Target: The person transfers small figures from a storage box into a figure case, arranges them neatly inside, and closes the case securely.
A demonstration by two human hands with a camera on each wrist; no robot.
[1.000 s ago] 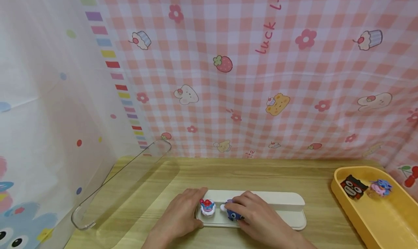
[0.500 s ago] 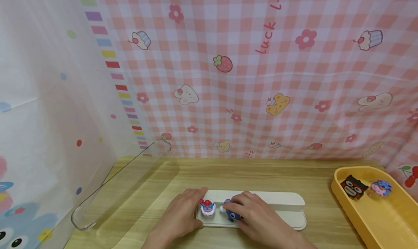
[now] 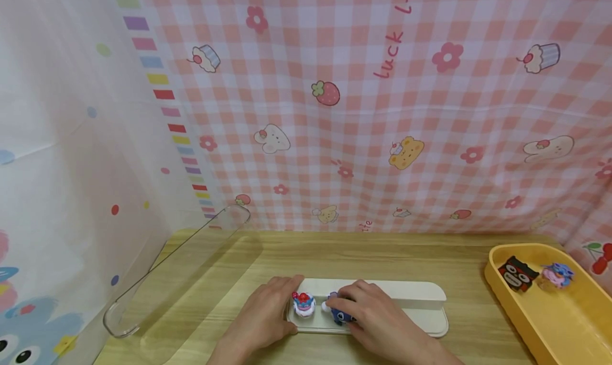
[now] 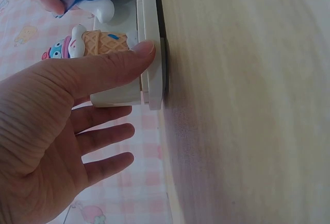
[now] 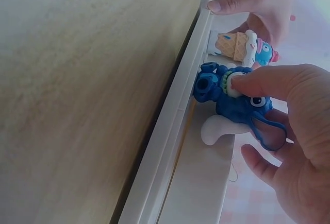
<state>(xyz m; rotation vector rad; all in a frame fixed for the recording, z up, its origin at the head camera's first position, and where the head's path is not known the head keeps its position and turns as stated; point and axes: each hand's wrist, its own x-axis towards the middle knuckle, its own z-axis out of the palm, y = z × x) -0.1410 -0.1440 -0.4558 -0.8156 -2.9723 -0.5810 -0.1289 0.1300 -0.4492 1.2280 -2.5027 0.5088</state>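
My left hand [image 3: 268, 309] grips the left end of a long white display base [image 3: 406, 289]; in the left wrist view its thumb presses the front edge while the other fingers extend behind. Just beside that thumb, an ice-cream-cone figurine [image 5: 234, 46] with a red-topped blue head stands upright on the base. To its right, my right hand [image 3: 382, 317] pinches a blue big-eared toy figurine [image 5: 232, 105], thumb on its front. The figurine's feet are right at the base's surface, and a white curved piece [image 5: 221, 128] sticks out at its side. Fingers partly hide its head.
A clear plastic cover [image 3: 172, 272] lies at the left of the wooden table [image 3: 334, 253]. On the right is a yellow tray [image 3: 513, 314] holding a dark square-faced figure [image 3: 518, 274] and a blue-and-pink figurine [image 3: 557, 276]. A checked pink curtain [image 3: 358, 142] hangs behind.
The blue figurine turned very slightly in my right hand early on, and both hands otherwise keep their places.
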